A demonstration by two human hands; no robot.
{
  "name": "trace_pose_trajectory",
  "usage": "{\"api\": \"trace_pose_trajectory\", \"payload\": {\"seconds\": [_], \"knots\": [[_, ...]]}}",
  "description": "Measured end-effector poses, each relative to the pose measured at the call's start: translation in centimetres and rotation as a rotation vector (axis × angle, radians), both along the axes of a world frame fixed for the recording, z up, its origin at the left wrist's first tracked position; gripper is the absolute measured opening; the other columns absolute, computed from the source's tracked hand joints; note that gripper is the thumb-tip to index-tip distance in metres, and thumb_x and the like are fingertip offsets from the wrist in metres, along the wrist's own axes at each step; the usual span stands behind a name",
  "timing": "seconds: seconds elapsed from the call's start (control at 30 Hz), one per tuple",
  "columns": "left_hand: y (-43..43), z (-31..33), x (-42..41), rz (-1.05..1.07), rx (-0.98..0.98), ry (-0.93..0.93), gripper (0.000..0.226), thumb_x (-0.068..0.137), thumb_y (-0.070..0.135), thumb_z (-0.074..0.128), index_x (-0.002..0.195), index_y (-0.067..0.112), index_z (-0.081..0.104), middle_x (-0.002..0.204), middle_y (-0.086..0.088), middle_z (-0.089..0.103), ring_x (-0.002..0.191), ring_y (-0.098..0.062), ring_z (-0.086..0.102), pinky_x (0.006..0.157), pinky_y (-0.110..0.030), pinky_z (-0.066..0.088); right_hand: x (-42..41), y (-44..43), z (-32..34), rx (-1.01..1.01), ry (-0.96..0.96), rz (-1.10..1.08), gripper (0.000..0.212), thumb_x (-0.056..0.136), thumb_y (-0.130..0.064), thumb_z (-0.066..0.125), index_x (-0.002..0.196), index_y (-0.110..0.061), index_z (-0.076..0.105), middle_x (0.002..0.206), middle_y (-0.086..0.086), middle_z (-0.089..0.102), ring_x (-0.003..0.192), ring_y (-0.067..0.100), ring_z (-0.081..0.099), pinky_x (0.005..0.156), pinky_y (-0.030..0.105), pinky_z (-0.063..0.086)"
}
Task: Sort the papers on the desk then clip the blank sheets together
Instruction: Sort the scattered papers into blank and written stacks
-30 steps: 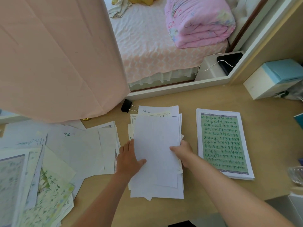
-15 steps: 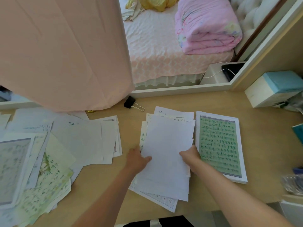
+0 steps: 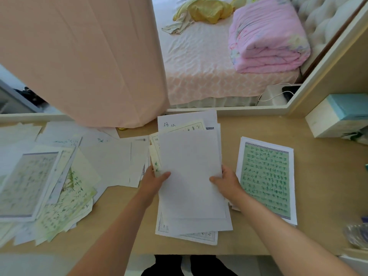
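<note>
Head view, looking steeply down, close over desk [image 3: 258, 124].

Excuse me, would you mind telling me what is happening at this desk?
A person is sorting papers. The left hand and right hand grip the side edges of a mixed stack topped by a blank sheet. A neat pile of green written pages lies to its right, a loose heap to its left.

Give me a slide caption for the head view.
Left hand and right hand grip a paper stack at the desk.
</note>
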State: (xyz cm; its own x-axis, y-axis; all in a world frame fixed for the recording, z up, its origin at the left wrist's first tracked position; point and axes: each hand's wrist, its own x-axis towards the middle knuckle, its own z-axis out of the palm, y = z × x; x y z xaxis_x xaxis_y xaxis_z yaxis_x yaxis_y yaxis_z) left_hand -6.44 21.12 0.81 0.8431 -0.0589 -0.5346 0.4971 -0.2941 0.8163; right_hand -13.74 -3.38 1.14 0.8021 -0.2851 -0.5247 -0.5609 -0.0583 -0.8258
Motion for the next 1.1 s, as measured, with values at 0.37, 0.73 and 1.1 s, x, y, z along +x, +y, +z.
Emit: {"api": "trace_pose_trajectory", "payload": {"seconds": [0.37, 0.73, 1.1], "knots": [[-0.8, 10.7, 0.2, 0.164, -0.300, -0.379, 0.023, 0.087, 0.004, 0.069, 0.109, 0.012, 0.069, 0.101, -0.004, 0.074, 0.088, -0.017, 0.073, 0.069, -0.027, 0.058, 1.7, 1.5, 7.8, -0.057, -0.361, -0.158, 0.036, 0.086, 0.004, 0.063, 0.095, -0.030, 0.055, 0.094, -0.011, 0.065, 0.085, 0.008, 0.064, 0.064, 0.014, 0.050], [1.1, 10.4, -0.7, 0.109, -0.176, -0.503, 0.058, 0.071, 0.030, 0.084, 0.121, 0.032, 0.056, 0.111, 0.009, 0.069, 0.100, -0.011, 0.068, 0.083, -0.041, 0.059, 1.4, 4.6, 9.0, -0.073, -0.376, -0.140, 0.048, 0.082, -0.002, 0.070, 0.113, -0.031, 0.049, 0.106, -0.009, 0.064, 0.096, 0.004, 0.061, 0.081, 0.027, 0.052], [-0.3, 13.5, 0.8, 0.293, -0.344, -0.637, 0.008, 0.095, 0.028, 0.060, 0.091, 0.021, 0.061, 0.084, 0.006, 0.062, 0.083, -0.011, 0.055, 0.078, -0.028, 0.043, 2.2, 5.4, 9.2, -0.145, -0.401, -0.185, 0.047, 0.080, 0.004, 0.062, 0.107, -0.033, 0.052, 0.106, -0.002, 0.066, 0.098, 0.013, 0.064, 0.083, 0.033, 0.054]]}}
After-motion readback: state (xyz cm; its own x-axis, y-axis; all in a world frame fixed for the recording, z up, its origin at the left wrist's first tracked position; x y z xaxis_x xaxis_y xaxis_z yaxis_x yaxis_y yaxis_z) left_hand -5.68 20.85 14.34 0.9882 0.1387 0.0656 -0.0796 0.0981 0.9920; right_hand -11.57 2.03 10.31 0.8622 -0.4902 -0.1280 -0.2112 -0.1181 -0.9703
